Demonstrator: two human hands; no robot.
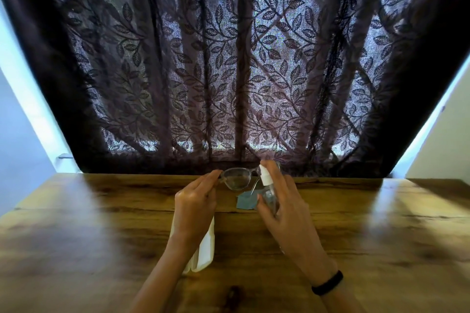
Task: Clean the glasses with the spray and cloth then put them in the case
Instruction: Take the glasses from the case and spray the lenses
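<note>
My left hand point(194, 204) holds clear-framed glasses point(236, 178) by their left edge, lifted above the wooden table point(101, 223). My right hand point(284, 207) grips a small clear spray bottle point(268, 197) with a white nozzle, its index finger on top of the nozzle, which sits right beside the right lens. A small blue cloth point(245, 202) lies on the table between my hands, partly hidden by the bottle. A white glasses case point(204, 249) lies under my left wrist, mostly covered by my forearm.
A dark curtain point(229, 71) with a leaf pattern hangs just behind the table's far edge. Pale walls show at both sides. My right wrist wears a black band point(328, 283). Bare wood stretches left and right of my hands.
</note>
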